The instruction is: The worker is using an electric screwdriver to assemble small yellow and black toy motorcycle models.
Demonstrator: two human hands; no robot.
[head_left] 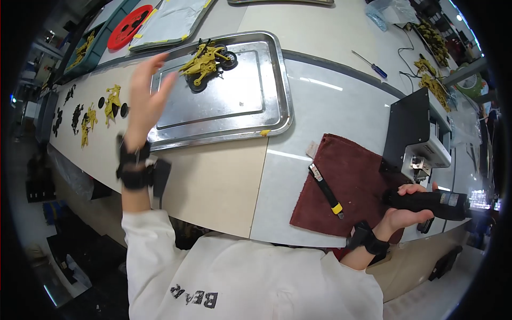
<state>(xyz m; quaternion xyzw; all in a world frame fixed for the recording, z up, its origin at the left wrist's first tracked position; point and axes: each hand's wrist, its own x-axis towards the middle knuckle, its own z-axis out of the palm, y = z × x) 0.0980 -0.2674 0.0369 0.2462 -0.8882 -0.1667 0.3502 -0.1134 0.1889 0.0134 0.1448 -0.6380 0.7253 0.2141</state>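
Note:
Over the left end of a metal tray (274,101), my left hand (148,96) is raised with thumb and fingers apart and nothing in it. Just right of its fingers, a yellow and black toy motorcycle (201,66) lies in the tray's far part. At the far right, my right hand (408,216) is wrapped round a black cylindrical electric screwdriver (426,202). The tool lies sideways, beside a black box-shaped machine (408,122) with a metal fitting at its front. Below the right hand's side of the bench is a dark red cloth (346,181).
A black and yellow utility knife (326,191) rests on the cloth. Yellow toy parts (112,101) and small black parts (77,114) lie left of the tray. Farther back are a red disc (128,26), a teal bin (98,45) and a blue-handled screwdriver (377,69).

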